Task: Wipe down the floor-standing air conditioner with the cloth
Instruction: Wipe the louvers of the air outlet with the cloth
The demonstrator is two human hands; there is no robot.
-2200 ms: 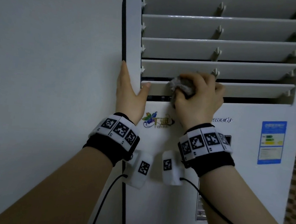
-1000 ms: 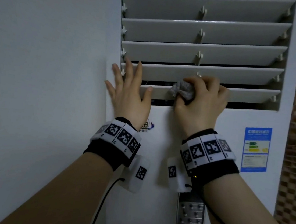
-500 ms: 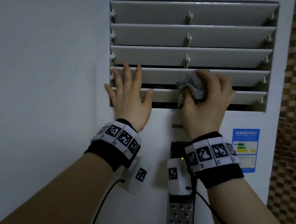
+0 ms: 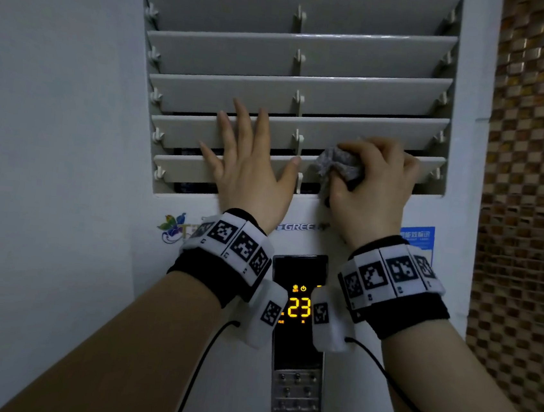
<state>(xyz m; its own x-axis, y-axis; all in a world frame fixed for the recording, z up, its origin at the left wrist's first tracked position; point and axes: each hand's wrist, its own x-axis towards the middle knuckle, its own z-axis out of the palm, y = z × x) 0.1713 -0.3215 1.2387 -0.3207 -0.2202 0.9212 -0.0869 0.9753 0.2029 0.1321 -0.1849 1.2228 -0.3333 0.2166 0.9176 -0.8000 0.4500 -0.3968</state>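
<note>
The white floor-standing air conditioner (image 4: 364,366) fills the middle of the view, its grille of several grey louvres (image 4: 363,57) at the top. My right hand (image 4: 371,191) grips a crumpled grey cloth (image 4: 337,165) and holds it against the lowest louvre, right of the centre rib. My left hand (image 4: 251,166) lies flat with straight fingers spread over the two lowest louvres, left of the rib. Both wrists wear black bands with printed markers.
A black control panel (image 4: 299,312) below the hands shows an orange 23, with buttons under it. A blue label (image 4: 423,237) sits at the right of the casing. A plain wall is to the left, a brown mosaic-tiled wall (image 4: 533,199) to the right.
Both hands have slid rightward along the lower louvres, the cloth passing the centre rib. The left hand left the casing's edge and now lies flat on the slats. The camera shifted, revealing the lit panel.
</note>
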